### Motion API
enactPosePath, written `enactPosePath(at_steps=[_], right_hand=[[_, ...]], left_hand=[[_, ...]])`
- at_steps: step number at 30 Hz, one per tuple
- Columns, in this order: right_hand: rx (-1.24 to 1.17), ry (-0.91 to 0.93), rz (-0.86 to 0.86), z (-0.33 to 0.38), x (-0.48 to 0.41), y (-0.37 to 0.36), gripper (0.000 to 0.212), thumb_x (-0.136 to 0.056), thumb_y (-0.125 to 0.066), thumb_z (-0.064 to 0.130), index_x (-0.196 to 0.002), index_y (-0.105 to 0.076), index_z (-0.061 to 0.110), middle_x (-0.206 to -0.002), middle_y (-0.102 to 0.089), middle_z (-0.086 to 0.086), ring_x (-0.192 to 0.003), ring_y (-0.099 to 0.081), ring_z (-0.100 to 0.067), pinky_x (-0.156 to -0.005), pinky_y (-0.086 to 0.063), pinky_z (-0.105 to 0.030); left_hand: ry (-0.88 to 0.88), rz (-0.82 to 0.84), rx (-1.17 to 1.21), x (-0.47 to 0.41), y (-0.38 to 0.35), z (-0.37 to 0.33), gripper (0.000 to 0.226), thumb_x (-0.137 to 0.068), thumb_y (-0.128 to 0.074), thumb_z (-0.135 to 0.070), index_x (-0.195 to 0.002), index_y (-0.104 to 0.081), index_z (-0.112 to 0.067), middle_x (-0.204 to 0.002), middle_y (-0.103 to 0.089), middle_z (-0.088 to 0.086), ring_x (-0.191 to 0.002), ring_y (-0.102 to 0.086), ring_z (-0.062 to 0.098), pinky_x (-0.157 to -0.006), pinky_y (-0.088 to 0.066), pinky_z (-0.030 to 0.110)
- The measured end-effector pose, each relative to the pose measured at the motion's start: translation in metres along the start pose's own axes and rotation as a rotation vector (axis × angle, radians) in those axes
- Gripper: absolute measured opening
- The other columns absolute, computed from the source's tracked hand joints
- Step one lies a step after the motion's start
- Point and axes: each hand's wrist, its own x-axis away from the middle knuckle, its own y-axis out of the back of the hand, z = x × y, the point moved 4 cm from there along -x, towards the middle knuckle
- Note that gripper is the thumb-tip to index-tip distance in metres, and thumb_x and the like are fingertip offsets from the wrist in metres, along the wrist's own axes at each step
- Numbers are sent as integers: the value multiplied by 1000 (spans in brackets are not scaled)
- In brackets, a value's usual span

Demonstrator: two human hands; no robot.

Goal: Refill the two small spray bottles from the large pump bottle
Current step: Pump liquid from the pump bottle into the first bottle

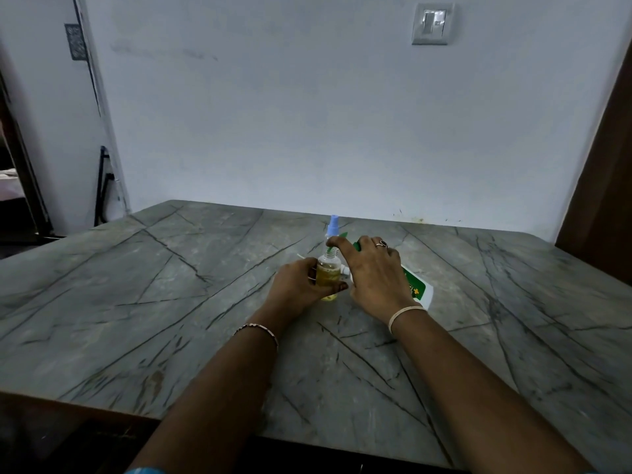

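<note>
**Head view: both hands on bottles at table centre**

Head camera, looking forward and down.

- Left hand: fingers and thumb wrap round the body of the open spray bottle, a firm encircling hold. The bottle stands upright and is clear, with yellow liquid filling most of it. Its threaded neck is uncapped. The base looks to rest on the table, though the fingers partly hide it.
- Right hand: fingers curl over the green top of the large pump bottle, with the index finger stretched toward the open neck. The pump bottle is tilted well over, its white and green labelled body running out from under the palm to the right. A green tip of its head sits just above the neck of the open bottle. I cannot tell whether they touch.
- Second spray bottle: upright just behind the two hands, with its pale blue spray cap on. Its lower part is hidden.
- A small white part lies between the hands, beside the open bottle. What it is I cannot tell.
- There is a thin bracelet on the left wrist, a pale band on the right wrist and a ring on a right finger.
- A wall switch is on the wall behind the table.
</note>
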Motion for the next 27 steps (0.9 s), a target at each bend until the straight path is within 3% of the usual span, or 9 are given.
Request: enactPosePath(at_steps=[9, 21, 27], right_hand=[[-10, 29, 3, -6, 4, 1, 87, -87, -62, 14, -149, -8, 45, -125, -49, -12, -121, -44, -30, -99, -38, -45], [-34, 8, -1, -1, 0, -1, 82, -81, -69, 18, -145, -22, 38, -122, -51, -10, -119, -47, -31, -98, -41, -47], [-39, 20, -3, -4, 2, -1, 83, -84, -64, 16, -148, -17, 41, -122, -51, -10, -118, -47, -30, -98, -40, -45]], left_hand=[[2, -6, -5, -2, -1, 3, 59, -66, -78, -52, -113, -63, -19, -104, -71, -2, -88, -63, 7, -80, -52, 23], [15, 10, 21, -2, -2, 5, 60, -67, -78, -49, -115, -62, -18, -105, -71, -2, -91, -65, 9, -86, -55, 32], [20, 4, 17, -2, -2, 5, 58, -66, -79, -50, -112, -63, -19, -103, -71, -3, -89, -65, 9, -84, -54, 31]])
